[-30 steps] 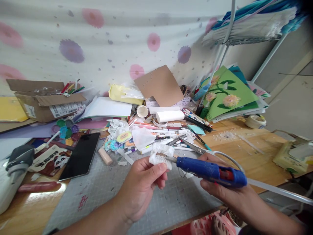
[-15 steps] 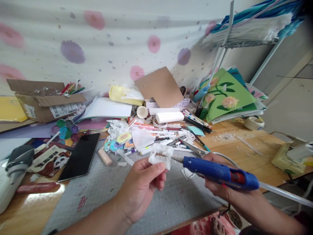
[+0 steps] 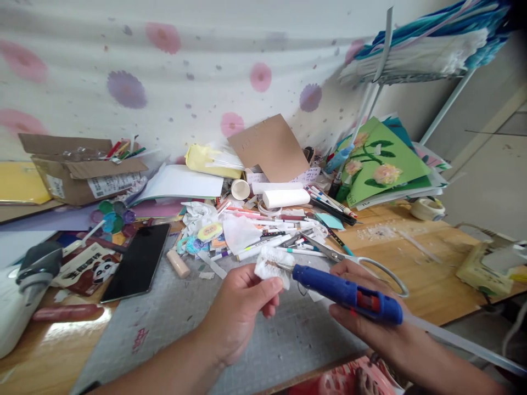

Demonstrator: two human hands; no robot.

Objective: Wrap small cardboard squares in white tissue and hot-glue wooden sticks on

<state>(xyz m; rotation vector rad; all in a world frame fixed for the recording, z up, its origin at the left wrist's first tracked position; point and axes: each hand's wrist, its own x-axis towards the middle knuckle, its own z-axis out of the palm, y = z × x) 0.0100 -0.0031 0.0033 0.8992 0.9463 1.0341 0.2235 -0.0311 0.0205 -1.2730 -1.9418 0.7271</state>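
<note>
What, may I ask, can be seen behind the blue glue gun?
The right hand shows above and below the blue glue gun, gripping it, with scissors beyond. The gun hides the palm and whatever else lies directly behind it.

I take this for a craft corner in a home rather than a trade workshop. Flowered cloth [image 3: 185,82] hangs behind the bench [image 3: 382,247], and bare toes [image 3: 363,381] show low in my view. Spread about I can make out a gray cutting mat [image 3: 160,343], heaped marker pens [image 3: 263,248], scissors [image 3: 336,254], a blue glue gun [image 3: 325,283] and a green card [image 3: 407,159] bearing flowers. A snack packet [image 3: 84,269] and a phone [image 3: 138,269] lie among it all. The bundles [image 3: 420,57] at upper right could be craft stock, but that patch is too soft for me to be sure.
</note>
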